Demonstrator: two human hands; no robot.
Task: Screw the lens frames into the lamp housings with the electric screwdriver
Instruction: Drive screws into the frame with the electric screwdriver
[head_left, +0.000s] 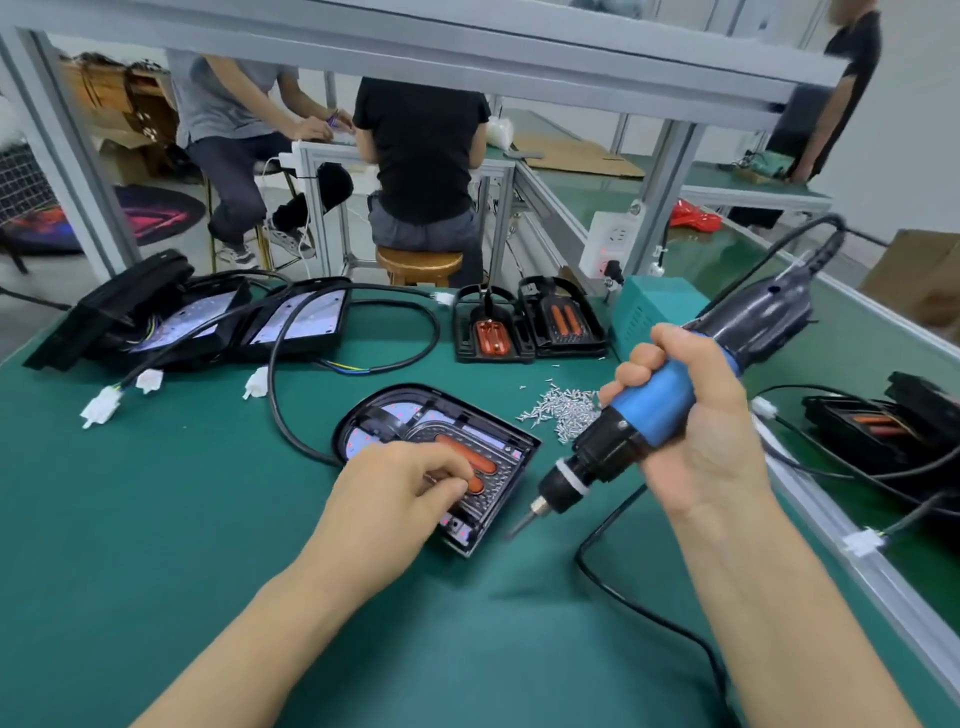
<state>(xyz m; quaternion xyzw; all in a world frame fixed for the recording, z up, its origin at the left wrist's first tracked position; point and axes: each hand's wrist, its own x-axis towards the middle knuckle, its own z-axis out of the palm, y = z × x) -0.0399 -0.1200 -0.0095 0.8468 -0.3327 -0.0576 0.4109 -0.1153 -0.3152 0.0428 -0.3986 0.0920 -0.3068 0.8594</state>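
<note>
Mid-fastening: our left hand (397, 475) pinches the lens frame (470, 462) into the lamp housing (363, 415) at counter (208, 493) centre, right hand (691, 415) grips the electric screwdriver (644, 415); next, probably seat the bit on a screw.

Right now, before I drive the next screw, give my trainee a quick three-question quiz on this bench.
1. True or false: the electric screwdriver bit touches the lamp housing.
2. Which hand rests on the lens frame?
3. The loose screws lie: A) left of the housing B) between housing and right hand C) in a tray.

Key: 1 false, it hangs beside it; 2 left hand; 3 B.
</note>
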